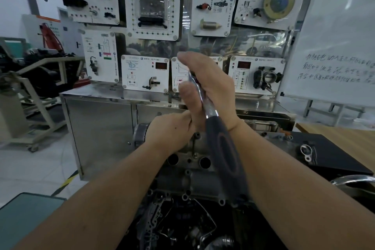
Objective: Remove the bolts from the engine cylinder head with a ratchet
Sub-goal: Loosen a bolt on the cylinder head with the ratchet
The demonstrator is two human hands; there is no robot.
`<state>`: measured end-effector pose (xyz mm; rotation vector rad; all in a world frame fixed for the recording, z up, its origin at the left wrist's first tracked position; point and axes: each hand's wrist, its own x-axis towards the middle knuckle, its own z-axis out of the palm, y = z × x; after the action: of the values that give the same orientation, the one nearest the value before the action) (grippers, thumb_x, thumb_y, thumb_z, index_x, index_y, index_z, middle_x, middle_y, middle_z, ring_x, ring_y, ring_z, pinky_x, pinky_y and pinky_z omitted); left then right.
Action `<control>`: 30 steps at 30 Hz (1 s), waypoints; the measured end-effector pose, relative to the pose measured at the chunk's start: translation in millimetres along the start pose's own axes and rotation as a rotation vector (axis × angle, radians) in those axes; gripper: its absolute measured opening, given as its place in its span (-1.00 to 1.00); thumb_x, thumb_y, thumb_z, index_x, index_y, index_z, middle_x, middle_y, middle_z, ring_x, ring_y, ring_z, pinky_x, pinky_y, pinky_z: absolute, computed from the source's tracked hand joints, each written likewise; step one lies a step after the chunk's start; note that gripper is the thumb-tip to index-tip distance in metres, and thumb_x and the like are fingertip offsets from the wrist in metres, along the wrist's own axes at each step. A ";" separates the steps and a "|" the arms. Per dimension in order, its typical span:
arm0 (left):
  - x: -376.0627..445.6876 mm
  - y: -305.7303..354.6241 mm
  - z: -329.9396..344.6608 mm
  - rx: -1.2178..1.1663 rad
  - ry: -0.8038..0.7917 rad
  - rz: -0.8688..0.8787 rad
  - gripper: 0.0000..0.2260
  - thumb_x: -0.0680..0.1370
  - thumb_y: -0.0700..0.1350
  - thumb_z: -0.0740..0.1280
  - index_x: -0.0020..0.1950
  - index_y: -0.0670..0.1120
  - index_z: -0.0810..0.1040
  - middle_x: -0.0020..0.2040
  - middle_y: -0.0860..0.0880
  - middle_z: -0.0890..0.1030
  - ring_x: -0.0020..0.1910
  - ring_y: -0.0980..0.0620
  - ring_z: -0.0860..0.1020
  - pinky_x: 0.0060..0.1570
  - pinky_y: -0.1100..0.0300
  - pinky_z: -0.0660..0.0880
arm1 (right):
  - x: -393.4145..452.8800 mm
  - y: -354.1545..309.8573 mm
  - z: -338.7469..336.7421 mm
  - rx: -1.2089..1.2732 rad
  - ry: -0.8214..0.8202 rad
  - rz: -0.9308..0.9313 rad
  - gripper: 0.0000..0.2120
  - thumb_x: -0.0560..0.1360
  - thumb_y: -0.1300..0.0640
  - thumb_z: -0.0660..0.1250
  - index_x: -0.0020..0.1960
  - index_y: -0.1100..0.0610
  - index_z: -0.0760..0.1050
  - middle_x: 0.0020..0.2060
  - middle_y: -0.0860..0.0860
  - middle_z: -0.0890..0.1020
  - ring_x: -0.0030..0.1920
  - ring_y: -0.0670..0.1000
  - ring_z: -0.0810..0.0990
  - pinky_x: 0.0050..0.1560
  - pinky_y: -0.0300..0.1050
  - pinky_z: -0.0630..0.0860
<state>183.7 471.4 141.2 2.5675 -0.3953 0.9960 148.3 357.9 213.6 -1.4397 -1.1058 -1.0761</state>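
Left of the cast-metal cylinder head [188, 160] stands a brushed steel cabinet [101, 128]. Above the head's round bores, the left hand [170, 130] curls its fingers, pinching something too hidden to name. Just right of it, the right hand [205, 85] grips the ratchet [221, 144] by its polished chrome shaft, the ribbed dark rubber handle slanting down over the head.
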 end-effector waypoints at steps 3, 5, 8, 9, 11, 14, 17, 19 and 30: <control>-2.1 -0.3 -2.5 0.057 0.021 0.097 -0.72 0.58 0.00 0.12 -0.31 -0.05 0.34 -0.33 -0.14 0.61 -0.39 -0.17 0.55 -0.34 0.11 0.31 | -13.7 -0.4 11.8 0.338 0.049 0.425 -0.37 0.61 -0.28 0.06 0.36 0.20 0.49 0.04 0.19 0.69 -0.01 0.06 0.70 -0.01 -0.03 0.63; -0.6 -3.5 1.7 0.061 0.047 0.156 -0.62 0.53 0.09 -0.02 -0.28 -0.08 0.44 -0.42 -0.06 0.55 -0.49 -0.11 0.45 -0.40 0.17 0.28 | -15.6 -3.8 13.4 0.517 0.124 0.689 -0.47 0.58 -0.26 0.04 0.23 0.08 0.55 -0.24 0.10 0.70 -0.21 0.09 0.69 -0.15 -0.04 0.60; 2.4 -3.2 5.2 0.150 -0.018 0.089 -0.57 0.53 0.22 -0.17 -0.21 0.04 0.38 -0.50 0.10 0.34 -0.54 0.02 0.32 -0.49 0.22 0.17 | 7.6 -4.3 -0.2 0.660 0.098 0.894 -0.55 0.61 -0.19 0.19 0.07 0.21 0.53 -0.38 0.05 0.65 -0.37 0.04 0.64 -0.33 -0.08 0.57; 4.1 -4.9 8.1 0.161 -0.025 0.070 -0.60 0.56 0.27 -0.15 -0.20 0.10 0.35 -0.49 0.11 0.34 -0.53 0.08 0.33 -0.50 0.22 0.20 | 18.1 -5.4 -5.4 0.651 0.047 0.962 -0.60 0.62 -0.14 0.24 0.04 0.22 0.51 -0.39 0.06 0.65 -0.37 0.03 0.64 -0.35 -0.09 0.58; 7.8 -6.0 6.9 0.147 -0.066 0.024 -0.56 0.57 0.35 -0.09 -0.14 0.13 0.44 -0.39 0.12 0.48 -0.42 0.10 0.48 -0.42 0.18 0.40 | 37.7 -5.6 -14.8 0.555 -0.108 1.055 -0.69 0.61 -0.07 0.30 0.00 0.21 0.48 -0.37 0.06 0.65 -0.36 0.03 0.65 -0.34 -0.08 0.60; -0.7 -8.8 -4.5 -0.195 -0.068 -0.021 -0.57 0.50 0.39 0.10 0.01 0.13 0.57 -0.12 0.20 0.63 -0.08 0.14 0.61 -0.12 0.12 0.51 | 60.3 -14.2 -17.8 0.246 -0.441 1.070 -0.76 0.59 -0.05 0.35 0.01 0.14 0.49 -0.28 0.04 0.70 -0.25 0.05 0.70 -0.04 0.13 0.63; -15.5 -8.5 -34.4 -0.944 -0.121 -0.101 -0.60 0.45 0.19 0.35 0.23 0.05 0.58 0.17 0.12 0.66 0.25 0.10 0.57 0.23 0.00 0.50 | 74.1 -28.2 -8.9 -0.132 -0.683 0.939 -0.76 0.56 -0.07 0.38 0.05 0.11 0.56 -0.25 -0.06 0.70 -0.23 -0.03 0.65 -0.10 -0.02 0.58; -19.0 -4.8 -54.1 -1.205 -0.143 -0.058 -0.54 0.43 0.08 0.41 0.29 -0.03 0.52 0.19 0.07 0.67 0.25 0.06 0.59 0.20 0.08 0.52 | 79.6 -36.3 -3.3 -0.245 -0.806 0.860 -0.78 0.57 -0.04 0.37 0.00 0.13 0.54 -0.26 -0.01 0.64 -0.33 -0.04 0.57 -0.36 -0.17 0.51; 11.1 67.5 -105.8 -2.001 -0.048 -0.463 -0.48 0.66 0.23 0.13 0.40 -0.13 0.50 0.28 -0.13 0.63 0.31 -0.10 0.57 0.41 -0.04 0.41 | 68.0 -44.5 -5.7 -0.698 -0.698 0.166 -0.69 0.67 0.00 0.11 -0.22 0.04 0.40 -0.17 -0.03 0.49 -0.11 0.04 0.53 0.00 0.10 0.55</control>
<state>103.6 454.2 237.0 0.7304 -0.4005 0.0268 117.3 363.6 288.7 -2.5482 -1.0813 -0.8891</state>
